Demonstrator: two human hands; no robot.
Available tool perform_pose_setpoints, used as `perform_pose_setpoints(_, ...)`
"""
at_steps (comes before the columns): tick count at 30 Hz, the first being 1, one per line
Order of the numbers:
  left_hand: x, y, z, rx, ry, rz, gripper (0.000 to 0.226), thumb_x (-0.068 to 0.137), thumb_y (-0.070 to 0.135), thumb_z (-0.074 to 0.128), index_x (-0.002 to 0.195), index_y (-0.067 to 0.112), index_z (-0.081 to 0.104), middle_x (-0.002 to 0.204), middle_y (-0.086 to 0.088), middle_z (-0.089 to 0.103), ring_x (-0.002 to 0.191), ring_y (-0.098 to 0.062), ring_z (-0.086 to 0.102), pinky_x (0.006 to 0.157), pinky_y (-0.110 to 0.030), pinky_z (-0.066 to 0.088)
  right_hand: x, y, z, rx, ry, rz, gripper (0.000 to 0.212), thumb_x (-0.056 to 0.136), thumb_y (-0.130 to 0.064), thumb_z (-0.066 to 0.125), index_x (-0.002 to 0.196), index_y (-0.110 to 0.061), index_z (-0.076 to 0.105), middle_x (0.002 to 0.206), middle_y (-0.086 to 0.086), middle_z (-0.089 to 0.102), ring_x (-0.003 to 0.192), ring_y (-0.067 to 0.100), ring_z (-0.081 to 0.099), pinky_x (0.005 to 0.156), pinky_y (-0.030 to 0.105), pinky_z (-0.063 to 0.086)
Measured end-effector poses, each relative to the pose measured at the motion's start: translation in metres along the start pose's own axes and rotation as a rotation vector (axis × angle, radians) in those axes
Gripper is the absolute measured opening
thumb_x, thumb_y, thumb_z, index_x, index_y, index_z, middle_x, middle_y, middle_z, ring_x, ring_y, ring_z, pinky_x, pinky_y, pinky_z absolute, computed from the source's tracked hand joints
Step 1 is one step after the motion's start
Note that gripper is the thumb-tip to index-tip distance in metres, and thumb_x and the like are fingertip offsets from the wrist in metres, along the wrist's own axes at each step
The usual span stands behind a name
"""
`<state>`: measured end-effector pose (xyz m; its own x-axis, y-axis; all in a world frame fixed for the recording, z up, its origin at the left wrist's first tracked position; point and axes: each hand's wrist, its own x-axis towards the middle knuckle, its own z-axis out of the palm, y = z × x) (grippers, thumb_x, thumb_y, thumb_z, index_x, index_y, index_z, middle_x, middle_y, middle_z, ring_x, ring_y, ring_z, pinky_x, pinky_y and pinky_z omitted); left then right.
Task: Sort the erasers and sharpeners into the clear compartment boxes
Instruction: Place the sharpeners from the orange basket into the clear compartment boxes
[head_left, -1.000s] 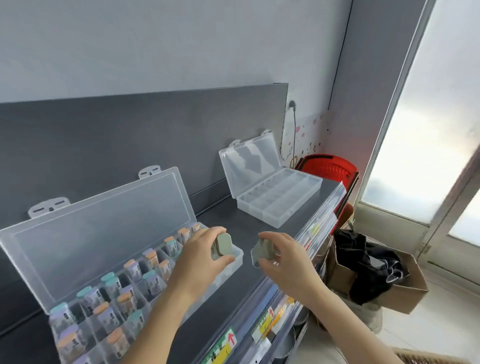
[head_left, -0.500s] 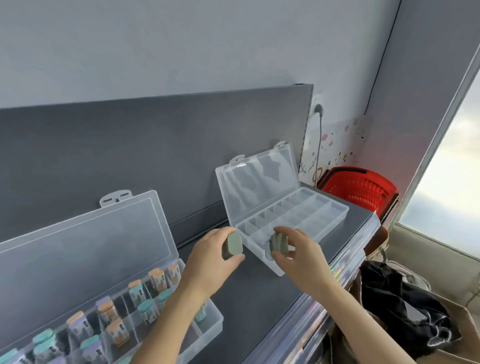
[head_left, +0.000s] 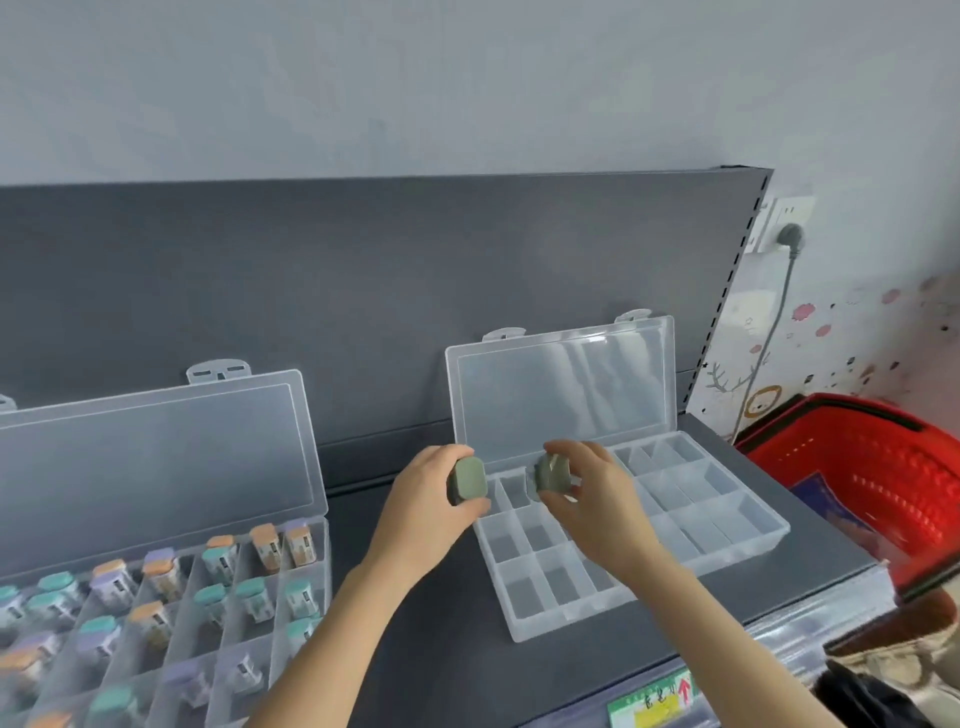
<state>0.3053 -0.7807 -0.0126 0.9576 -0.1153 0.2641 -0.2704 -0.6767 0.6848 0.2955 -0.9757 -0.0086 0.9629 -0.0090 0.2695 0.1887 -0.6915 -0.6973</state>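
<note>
Grey-green block (head_left: 469, 480) pinched in the curled left hand (head_left: 426, 504), its twin (head_left: 549, 472) likewise in the right hand (head_left: 597, 499), both above the clear box (head_left: 519, 631) at its 10 o'clock corner; cells are narrow, so a sloppy release could land either astray.

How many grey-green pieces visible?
2. Left piece gripped by left hand, beside the empty box's left edge; right piece pinched by right hand, over its back-left compartments. Others possibly hidden.

Clear glossy plastic box (head_left: 675, 530), matt grey shelf (head_left: 426, 649).
</note>
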Motion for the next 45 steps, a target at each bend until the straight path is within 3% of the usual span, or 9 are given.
perform_pose_setpoints(4, 0.007, 0.003, 0.013, 0.012, 0.023, -0.026, 0.050, 0.078, 0.028, 0.076, 0.123, 0.024, 0.055, 0.117, 0.013, 0.055, 0.102, -0.006, 0.053, 0.091, -0.026, 0.048, 0.018, 0.010, 0.001, 0.005, -0.050, -0.032, 0.046, 0.085, -0.011, 0.066, 0.128, -0.019, 0.053, 0.127, -0.002, 0.049, 0.106, 0.018, 0.056, 0.092, 0.021, 0.049)
perform_pose_setpoints(11, 0.025, -0.008, 0.029, 0.008, -0.010, -0.027, 0.046, 0.079, 0.027, 0.075, 0.121, 0.025, 0.055, 0.112, 0.013, 0.058, 0.098, -0.004, 0.055, 0.084, -0.018, 0.047, 0.038, 0.019, 0.011, -0.064, -0.145, -0.040, 0.050, 0.086, -0.015, 0.063, 0.134, -0.017, 0.048, 0.131, 0.001, 0.050, 0.111, 0.020, 0.055, 0.097, 0.028, 0.048)
perform_pose_setpoints(16, 0.031, -0.017, 0.038, 0.053, -0.075, -0.046, 0.041, 0.079, 0.035, 0.073, 0.116, 0.028, 0.056, 0.106, 0.015, 0.057, 0.095, -0.004, 0.054, 0.083, -0.025, 0.050, 0.052, 0.022, 0.019, -0.213, -0.286, -0.051, 0.048, 0.086, -0.018, 0.063, 0.132, -0.015, 0.050, 0.127, 0.003, 0.052, 0.108, 0.021, 0.055, 0.090, 0.023, 0.045)
perform_pose_setpoints(21, 0.033, -0.020, 0.040, 0.126, -0.167, -0.065, 0.045, 0.080, 0.037, 0.072, 0.119, 0.021, 0.058, 0.114, 0.011, 0.050, 0.100, -0.007, 0.052, 0.089, -0.026, 0.046, 0.060, 0.031, 0.026, -0.335, -0.429, -0.086, 0.026, 0.085, -0.021, 0.063, 0.109, -0.012, 0.061, 0.111, 0.006, 0.058, 0.092, 0.022, 0.056, 0.081, 0.031, 0.050)
perform_pose_setpoints(24, 0.036, -0.019, 0.041, 0.144, -0.196, -0.096, 0.043, 0.079, 0.038, 0.072, 0.117, 0.020, 0.060, 0.112, 0.010, 0.047, 0.097, -0.008, 0.052, 0.087, -0.027, 0.046, 0.067, 0.036, 0.028, -0.359, -0.478, -0.111, 0.023, 0.082, -0.024, 0.067, 0.098, -0.010, 0.061, 0.103, 0.009, 0.058, 0.090, 0.023, 0.051, 0.078, 0.033, 0.046)
perform_pose_setpoints(34, 0.036, -0.016, 0.042, 0.210, -0.256, -0.158, 0.056, 0.078, 0.040, 0.072, 0.127, 0.020, 0.054, 0.120, 0.007, 0.046, 0.110, -0.009, 0.046, 0.093, -0.028, 0.043, 0.077, 0.043, 0.026, -0.364, -0.560, -0.171, 0.049, 0.082, -0.033, 0.069, 0.126, -0.018, 0.056, 0.120, 0.004, 0.055, 0.113, 0.025, 0.045, 0.095, 0.029, 0.037)
perform_pose_setpoints(45, 0.018, -0.005, 0.024, 0.343, -0.151, -0.086, 0.067, 0.083, 0.042, 0.068, 0.141, 0.025, 0.038, 0.139, 0.009, 0.038, 0.127, -0.009, 0.037, 0.101, -0.027, 0.040, 0.058, 0.022, 0.012, -0.280, -0.456, -0.209, 0.060, 0.086, -0.031, 0.067, 0.140, -0.020, 0.043, 0.140, 0.000, 0.047, 0.123, 0.020, 0.049, 0.100, 0.026, 0.041)
